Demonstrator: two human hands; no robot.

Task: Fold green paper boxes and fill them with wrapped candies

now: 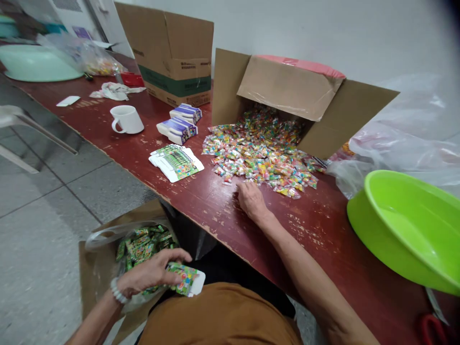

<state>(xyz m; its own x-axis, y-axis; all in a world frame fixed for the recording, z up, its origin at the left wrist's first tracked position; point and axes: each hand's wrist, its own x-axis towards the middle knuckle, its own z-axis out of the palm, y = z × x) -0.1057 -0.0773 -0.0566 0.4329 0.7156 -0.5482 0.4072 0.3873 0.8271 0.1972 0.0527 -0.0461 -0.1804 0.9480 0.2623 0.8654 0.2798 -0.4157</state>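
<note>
My left hand is closed around a small green printed candy box, held over my lap with its white end flap sticking out. Below that hand, a lined carton holds many filled green boxes. On the table, my right hand touches the near edge of a pile of wrapped candies. Its fingers are curled together, and what they pinch, if anything, is hidden. The pile spills from a tipped cardboard box. Flat green box blanks lie stacked to the left of the pile.
Purple-and-white cartons and a white mug stand behind the blanks. A taller cardboard box is at the back. A bright green basin sits at right, with red-handled scissors below it. A plastic stool stands at left.
</note>
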